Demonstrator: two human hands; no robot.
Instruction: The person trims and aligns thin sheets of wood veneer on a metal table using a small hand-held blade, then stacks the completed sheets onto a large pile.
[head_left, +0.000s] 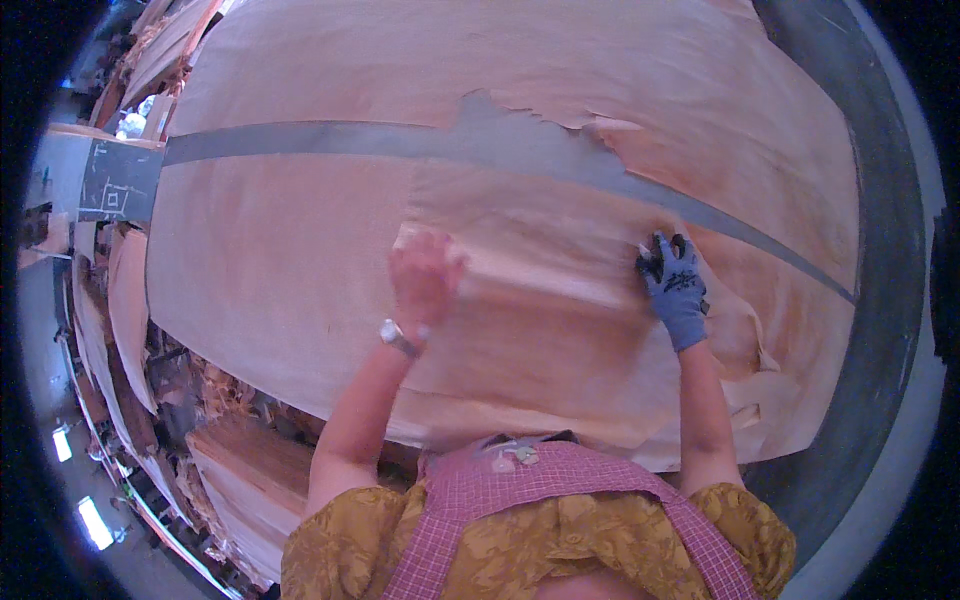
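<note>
Thin reddish-tan wood veneer sheets (280,240) lie spread before me. A loose veneer sheet (540,255) is lifted into a ridge running between my two hands. My left hand (428,275), bare with a watch (393,335) on its wrist, is at the left end of that ridge; motion smears its fingers. At the other end, my right hand (676,290) wears a grey-blue glove with dark fingertips. Its fingers curl closed on the sheet near its far edge. A torn, jagged edge marks the far veneer sheet (690,150).
A grey strip of surface (300,138) shows between the near and far sheets. Stacked veneer (250,465) and scraps (225,385) lie at the lower left. A dark board with white marks (117,182) sits at left; a grey border (885,250) curves along the right.
</note>
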